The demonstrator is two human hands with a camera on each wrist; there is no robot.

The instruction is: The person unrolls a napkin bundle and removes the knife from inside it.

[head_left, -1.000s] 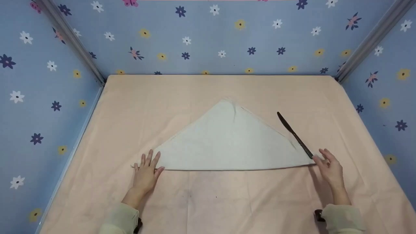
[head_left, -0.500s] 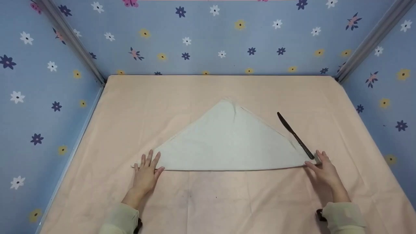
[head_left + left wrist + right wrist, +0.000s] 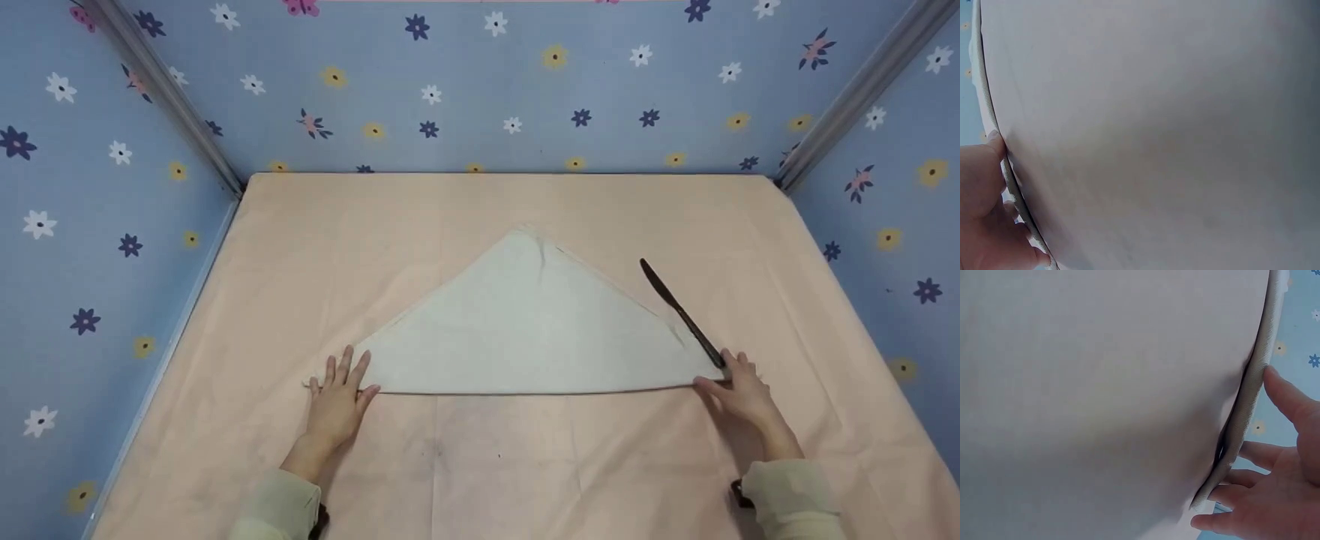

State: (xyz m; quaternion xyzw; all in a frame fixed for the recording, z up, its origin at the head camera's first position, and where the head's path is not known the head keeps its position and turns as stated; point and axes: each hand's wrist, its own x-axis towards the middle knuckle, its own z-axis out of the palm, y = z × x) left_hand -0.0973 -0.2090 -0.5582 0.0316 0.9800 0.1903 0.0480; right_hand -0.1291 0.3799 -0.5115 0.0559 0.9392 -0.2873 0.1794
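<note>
A pale napkin (image 3: 517,322), folded into a triangle, lies flat with its point toward the far side. My left hand (image 3: 337,405) rests with spread fingers on its left corner. On the right corner, my right hand (image 3: 750,397) touches the cloth with fingers extended and thumb at the near fold. The right wrist view shows that thumb (image 3: 1286,394) against the rolled-looking folded edge (image 3: 1249,394). A dark table knife (image 3: 679,307) slants along the napkin's right side, its lower end close to my right fingertips. Part of the right corner is hidden under my hand.
A peach tablecloth (image 3: 510,465) with light creases covers the table. Blue flowered panels (image 3: 480,82) stand at the back and both sides, joined by grey metal posts (image 3: 862,90) at the rear corners.
My right hand has shifted from the corner's tip slightly left, its fingers lowering onto the cloth and thumb moving along the near fold. My left hand, the napkin and the knife look unmoved.
</note>
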